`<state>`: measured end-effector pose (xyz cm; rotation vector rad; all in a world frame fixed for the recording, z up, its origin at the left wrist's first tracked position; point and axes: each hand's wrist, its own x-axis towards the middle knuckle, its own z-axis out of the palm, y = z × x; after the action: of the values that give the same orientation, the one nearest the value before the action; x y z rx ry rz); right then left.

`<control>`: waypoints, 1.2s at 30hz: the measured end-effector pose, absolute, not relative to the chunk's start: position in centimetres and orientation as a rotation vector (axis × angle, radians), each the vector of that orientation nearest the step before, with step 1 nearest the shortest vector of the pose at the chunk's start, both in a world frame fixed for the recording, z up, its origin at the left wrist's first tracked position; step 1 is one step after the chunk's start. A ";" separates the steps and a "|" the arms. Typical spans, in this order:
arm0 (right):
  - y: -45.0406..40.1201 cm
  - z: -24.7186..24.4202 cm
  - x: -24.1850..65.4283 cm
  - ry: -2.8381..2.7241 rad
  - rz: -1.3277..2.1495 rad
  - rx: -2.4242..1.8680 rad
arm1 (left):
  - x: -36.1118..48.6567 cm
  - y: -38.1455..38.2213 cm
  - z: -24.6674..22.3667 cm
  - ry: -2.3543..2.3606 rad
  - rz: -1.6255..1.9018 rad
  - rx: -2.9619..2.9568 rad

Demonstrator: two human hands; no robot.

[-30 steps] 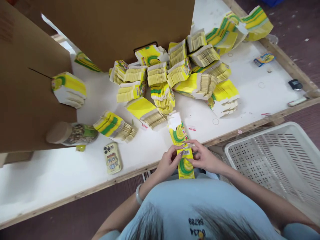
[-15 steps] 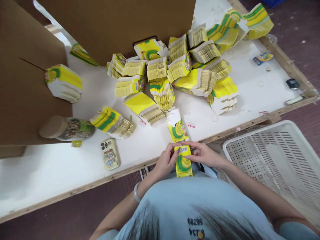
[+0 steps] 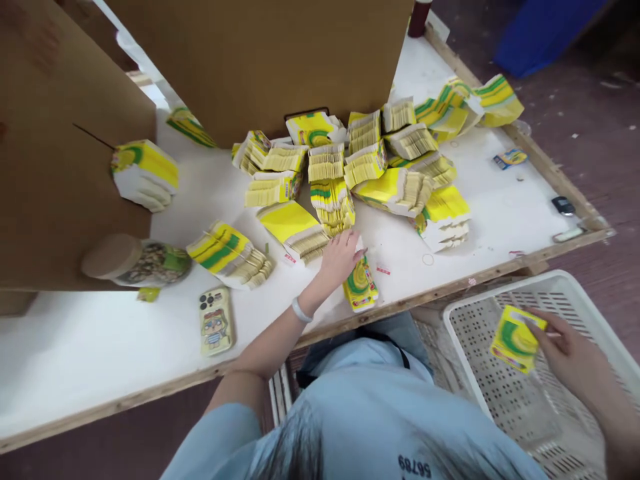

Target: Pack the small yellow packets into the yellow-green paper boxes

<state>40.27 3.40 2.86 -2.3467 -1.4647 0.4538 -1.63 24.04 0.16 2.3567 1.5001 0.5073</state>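
Observation:
Out to the right, my right hand point(image 3: 575, 353) is closed on a small yellow carton point(image 3: 516, 339) with a green swirl, pinched at its upper edge above the white plastic basket point(image 3: 465, 373). My left hand point(image 3: 340, 260) reaches onto the table, its fingers stretched out and thumb apart. Under and beside it lies a short pile of flat yellow cartons point(image 3: 361, 287), close to the table's front edge. The fingers cover the pile's white flap end, so whether they grip a carton there is hidden. Behind it are bundles of flat cartons point(image 3: 333, 203).
Brown cardboard boxes point(image 3: 250, 60) stand at the back and left. A lidded jar point(image 3: 160, 263) and a phone point(image 3: 216, 321) in a patterned case sit on the left. On the right lie a small blue box point(image 3: 510, 159) and a black object point(image 3: 563, 205). The table has a wooden edge point(image 3: 435, 295).
My hands, together on a yellow carton at the front edge before, are now apart. The right has carried a carton over the basket; the left has moved forward onto the pile. The view has shifted.

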 end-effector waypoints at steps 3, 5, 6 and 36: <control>2.8 1.9 40.4 -1.583 0.115 -2.443 | -1.5 25.5 -0.2 1.490 0.402 2.466; 4.4 1.0 37.1 -1.662 0.044 -2.254 | -2.0 26.0 -0.1 1.424 0.438 2.494; 5.7 0.6 34.8 -1.707 0.084 -2.121 | -2.4 26.2 0.1 1.387 0.453 2.514; 15.1 -1.5 11.2 -1.434 0.345 -1.248 | -1.0 13.0 -1.8 0.886 0.909 1.441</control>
<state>11.22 15.14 -1.46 -1.2475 -1.4344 0.3450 -1.00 12.96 -1.80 1.4412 0.8861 0.9088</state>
